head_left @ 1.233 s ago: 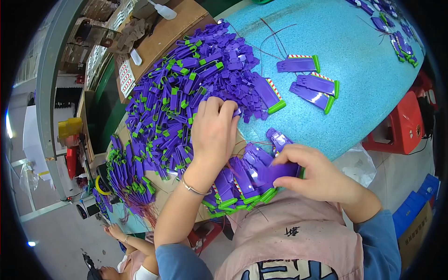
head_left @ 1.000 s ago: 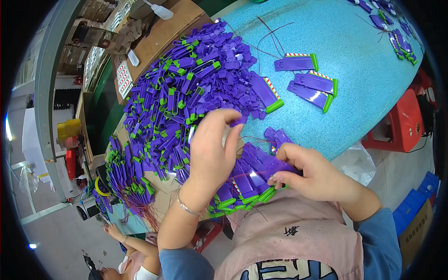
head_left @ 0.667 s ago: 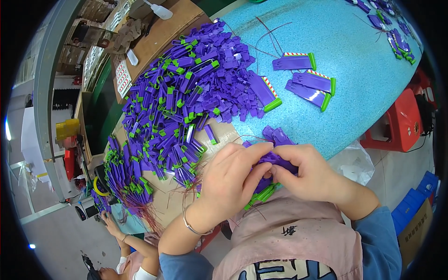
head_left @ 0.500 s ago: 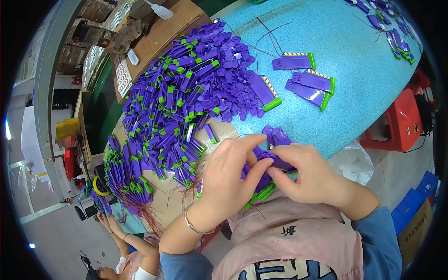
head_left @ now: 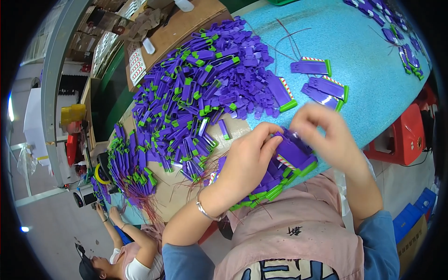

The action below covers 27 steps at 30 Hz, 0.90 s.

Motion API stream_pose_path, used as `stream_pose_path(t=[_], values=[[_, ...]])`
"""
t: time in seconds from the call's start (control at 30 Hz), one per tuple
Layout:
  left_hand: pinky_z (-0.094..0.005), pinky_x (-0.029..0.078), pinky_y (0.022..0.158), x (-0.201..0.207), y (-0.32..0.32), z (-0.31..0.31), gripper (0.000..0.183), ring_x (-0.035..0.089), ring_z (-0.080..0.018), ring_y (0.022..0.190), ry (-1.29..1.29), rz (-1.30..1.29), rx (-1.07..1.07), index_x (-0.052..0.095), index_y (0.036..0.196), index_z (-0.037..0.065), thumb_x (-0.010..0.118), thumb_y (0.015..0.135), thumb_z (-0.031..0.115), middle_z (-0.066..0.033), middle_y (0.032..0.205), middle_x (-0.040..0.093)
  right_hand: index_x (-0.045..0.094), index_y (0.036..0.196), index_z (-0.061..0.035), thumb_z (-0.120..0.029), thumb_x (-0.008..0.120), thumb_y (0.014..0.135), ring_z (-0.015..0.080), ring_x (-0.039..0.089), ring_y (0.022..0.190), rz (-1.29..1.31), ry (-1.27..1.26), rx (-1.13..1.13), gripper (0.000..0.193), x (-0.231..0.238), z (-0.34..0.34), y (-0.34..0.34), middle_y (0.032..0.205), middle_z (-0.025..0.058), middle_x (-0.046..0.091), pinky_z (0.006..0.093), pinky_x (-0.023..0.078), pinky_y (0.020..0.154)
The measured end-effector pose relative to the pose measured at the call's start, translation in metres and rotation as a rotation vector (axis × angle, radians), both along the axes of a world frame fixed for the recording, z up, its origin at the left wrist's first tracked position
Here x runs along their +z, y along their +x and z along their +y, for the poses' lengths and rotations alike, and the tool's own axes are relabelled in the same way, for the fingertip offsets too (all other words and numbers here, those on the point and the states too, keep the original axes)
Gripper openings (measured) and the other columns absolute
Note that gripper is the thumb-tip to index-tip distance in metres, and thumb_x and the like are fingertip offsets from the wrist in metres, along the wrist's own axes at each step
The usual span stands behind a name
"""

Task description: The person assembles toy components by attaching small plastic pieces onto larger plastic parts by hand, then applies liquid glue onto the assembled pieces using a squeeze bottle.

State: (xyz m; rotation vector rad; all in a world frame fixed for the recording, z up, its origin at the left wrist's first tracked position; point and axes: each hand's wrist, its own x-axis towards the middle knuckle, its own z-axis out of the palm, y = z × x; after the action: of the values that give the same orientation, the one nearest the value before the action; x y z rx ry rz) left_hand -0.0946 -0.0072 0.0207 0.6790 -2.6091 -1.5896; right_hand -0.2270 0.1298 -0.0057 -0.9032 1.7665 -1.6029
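Observation:
My left hand (head_left: 246, 163) presses down on a fanned stack of purple plastic pieces with green ends (head_left: 289, 161) at the near edge of the blue table (head_left: 364, 56). My right hand (head_left: 333, 140) has lifted just above and to the right of the stack, fingers bent and blurred; whether it pinches a piece I cannot tell. A big heap of the same purple and green pieces (head_left: 196, 98) lies just beyond my left hand.
Three finished purple pieces (head_left: 322, 84) lie apart on the table to the right of the heap. More purple parts (head_left: 401, 42) lie far right. A bundle of pieces (head_left: 126, 172) sits at left, near another person (head_left: 126, 252). A red stool (head_left: 401, 135) stands right.
My left hand came back from the heap to the stack near me and settled on it. My right hand, earlier gripping the stack, has now risen off it.

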Motion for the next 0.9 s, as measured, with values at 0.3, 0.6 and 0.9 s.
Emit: stream_pose_path(t=[0.3, 0.6, 0.9], values=[[-0.0389, 0.047, 0.074, -0.013, 0.026, -0.054, 0.021, 0.057, -0.0286, 0.086, -1.057, 0.013, -0.228, 0.060, 0.093, 0.004, 0.058, 0.073, -0.001, -0.0110, 0.095, 0.058, 0.044, 0.126, -0.0039, -0.001, 0.073, 0.073, 0.0409, 0.058, 0.092, 0.684, 0.377, -0.159, 0.061, -0.030, -0.056, -0.015, 0.116, 0.0236, 0.048, 0.0468, 0.049, 0.083], [-0.0233, 0.053, 0.066, -0.005, 0.030, -0.033, 0.023, 0.066, -0.0141, 0.079, -0.213, 0.150, 0.146, 0.053, 0.105, 0.003, 0.064, 0.086, -0.005, -0.0086, 0.089, 0.063, 0.052, 0.111, -0.0008, -0.009, 0.059, 0.092, 0.0197, 0.065, 0.074, -0.264, 0.020, -0.006, 0.022, -0.010, -0.010, 0.006, 0.083, 0.0093, 0.059, 0.0306, 0.051, 0.066], [-0.0219, 0.051, 0.063, 0.006, 0.018, 0.004, 0.043, 0.060, -0.0099, 0.072, 0.426, 0.296, 0.203, 0.052, 0.127, 0.001, 0.062, 0.087, -0.009, -0.0076, 0.089, 0.060, 0.059, 0.091, 0.0012, -0.017, 0.053, 0.099, 0.0122, 0.062, 0.065, -0.845, -0.092, 0.195, 0.021, 0.005, 0.011, 0.033, 0.080, 0.0053, 0.063, 0.0257, 0.051, 0.060]])
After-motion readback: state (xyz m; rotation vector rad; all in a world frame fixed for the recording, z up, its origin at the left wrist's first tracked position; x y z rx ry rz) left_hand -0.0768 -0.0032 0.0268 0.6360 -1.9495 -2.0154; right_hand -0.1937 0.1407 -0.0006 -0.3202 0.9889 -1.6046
